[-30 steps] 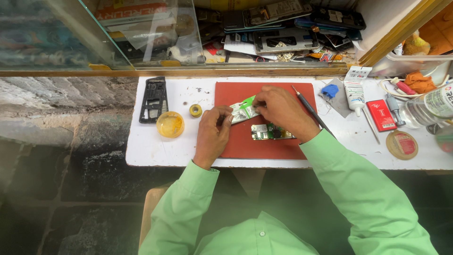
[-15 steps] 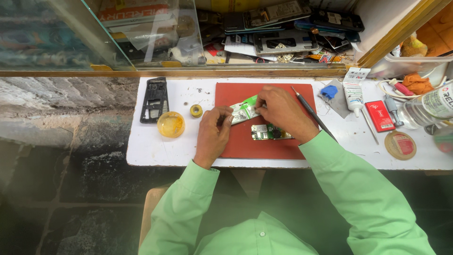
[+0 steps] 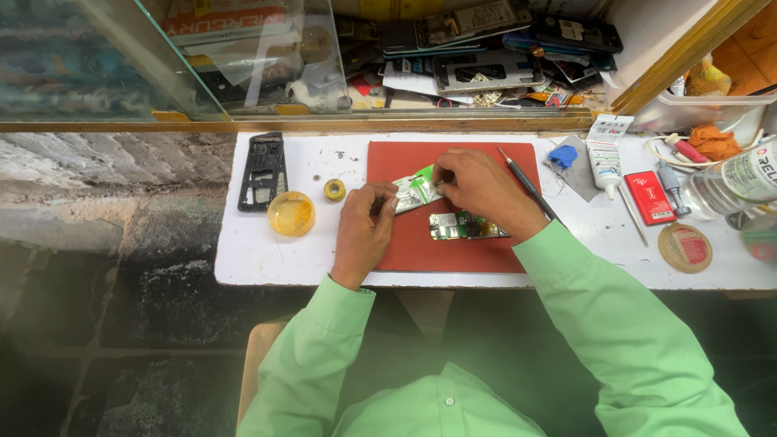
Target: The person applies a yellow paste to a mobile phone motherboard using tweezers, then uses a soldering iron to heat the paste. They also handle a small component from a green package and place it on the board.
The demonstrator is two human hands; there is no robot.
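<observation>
Little moved since earlier frame: left hand and right hand still pinch green circuit board, fingers clamped at opposite ends; second board beneath right fingers. Inspection step, seemingly; next needs steady grip.

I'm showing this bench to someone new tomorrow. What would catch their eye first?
Likely the red mat in the middle of the white table, where the left hand and right hand together hold a small green circuit board. A second board lies on the mat just below it. To the left, a yellow round dish stands beside a black phone frame.
</observation>
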